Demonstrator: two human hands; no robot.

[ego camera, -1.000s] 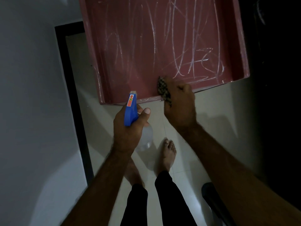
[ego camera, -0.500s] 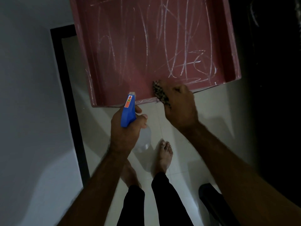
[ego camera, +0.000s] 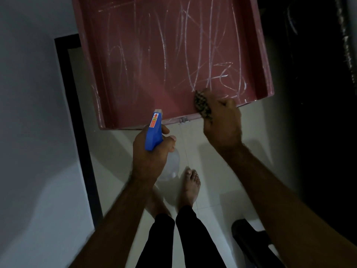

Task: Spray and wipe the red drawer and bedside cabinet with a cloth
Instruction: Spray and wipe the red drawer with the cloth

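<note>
Touching red drawer's (ego camera: 154,64) front rim: gripped cloth (ego camera: 201,104)

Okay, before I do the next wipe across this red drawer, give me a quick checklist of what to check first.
1. Cloth gripped in the right hand: ok.
2. Cloth against the inside of the red drawer, near its front edge: ok.
3. Spray bottle held in the left hand, nozzle pointing toward the drawer: ok.
4. White scribbles cleaned off: not ok, they cover most of the drawer floor.
5. Drawer floor wet with spray where the cloth goes next: cannot tell, the light is too dim.
</note>
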